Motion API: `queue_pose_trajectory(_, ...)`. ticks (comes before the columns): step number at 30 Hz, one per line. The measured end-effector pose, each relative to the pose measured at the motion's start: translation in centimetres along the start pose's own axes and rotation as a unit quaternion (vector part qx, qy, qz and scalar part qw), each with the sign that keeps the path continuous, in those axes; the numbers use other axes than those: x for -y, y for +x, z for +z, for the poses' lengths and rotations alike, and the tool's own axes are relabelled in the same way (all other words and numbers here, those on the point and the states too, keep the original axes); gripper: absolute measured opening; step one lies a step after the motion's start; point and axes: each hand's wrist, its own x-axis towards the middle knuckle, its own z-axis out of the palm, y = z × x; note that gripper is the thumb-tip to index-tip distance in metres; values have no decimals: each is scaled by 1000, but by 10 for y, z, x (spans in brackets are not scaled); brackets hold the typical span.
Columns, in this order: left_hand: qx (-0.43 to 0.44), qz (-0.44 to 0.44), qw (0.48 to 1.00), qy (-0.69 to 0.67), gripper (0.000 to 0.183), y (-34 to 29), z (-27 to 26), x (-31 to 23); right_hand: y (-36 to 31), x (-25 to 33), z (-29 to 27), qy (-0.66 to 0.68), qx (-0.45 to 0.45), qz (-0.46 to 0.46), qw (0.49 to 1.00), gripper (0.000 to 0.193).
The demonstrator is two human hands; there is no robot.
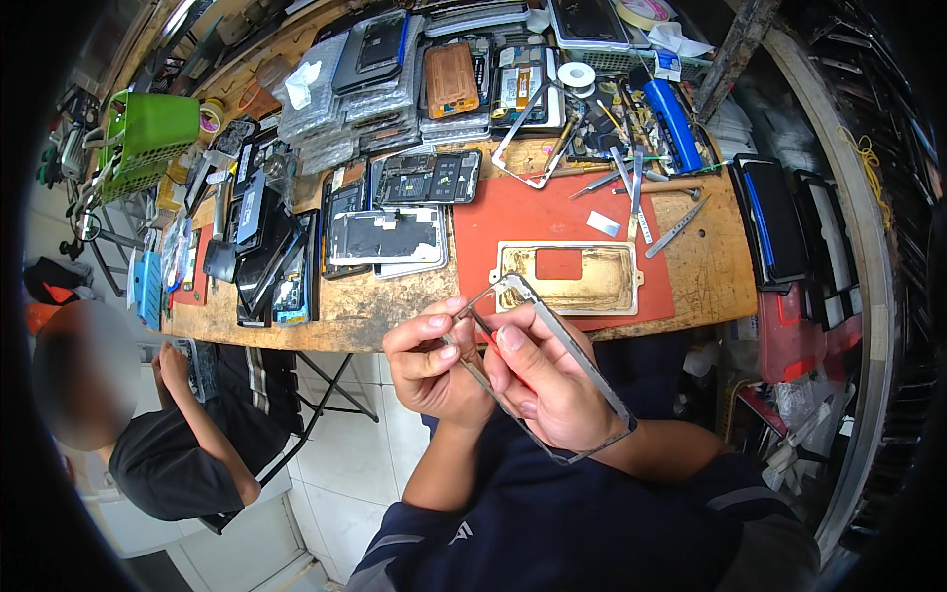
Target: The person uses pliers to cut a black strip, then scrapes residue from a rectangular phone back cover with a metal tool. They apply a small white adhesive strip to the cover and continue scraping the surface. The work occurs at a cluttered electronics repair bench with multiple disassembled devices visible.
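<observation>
A thin, empty rectangular phone frame (595, 373) is held up between my two hands, above the front edge of the workbench. My left hand (434, 367) pinches the frame's left side near its upper corner between thumb and fingers. Closed round a slim red-and-black tool (488, 340), my right hand (552, 380) also reaches through and around the frame. The tool's dark tip points to the frame's upper left corner, near my left fingertips. Just beyond, a gold-coloured metal phone mould (592, 296) lies on a red mat (498, 222).
Tweezers (678, 227), a hammer (671, 187) and a blue cylindrical tool (673, 123) lie at the right. Opened phones (387, 240) and bubble-wrapped stacks (347, 113) crowd the bench's left and back. A green basket (148, 138) stands far left. Another person (187, 454) sits at lower left.
</observation>
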Motion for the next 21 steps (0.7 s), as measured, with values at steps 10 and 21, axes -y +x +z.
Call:
queue_pose_trajectory(10, -4, 1, 1000, 9, 35, -2, -2, 2, -1, 1, 2, 2, -7, 11, 1000, 26)
queue_pose_trajectory(21, 0, -5, 1000, 6, 36, -3, -6, 2, 0, -1, 2, 5, -9, 9, 1000, 24)
